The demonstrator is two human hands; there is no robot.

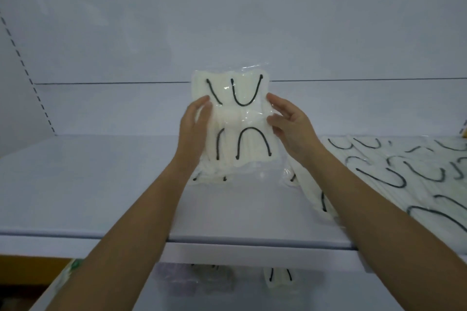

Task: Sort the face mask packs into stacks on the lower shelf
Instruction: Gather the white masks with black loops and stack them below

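Upright mask pack (240, 118) gripped by left hand (193, 129), right hand (290, 124), above white shelf (101, 184)

no text, brand, number or sign could be read anywhere. the clear wrap of the held mask pack (231, 121) carried no legible print; the black curves on it were ear loops, not letters. a yellow tag (464, 132) at the right edge and a green-printed package (72, 270) at the lower left were too blurred to read.
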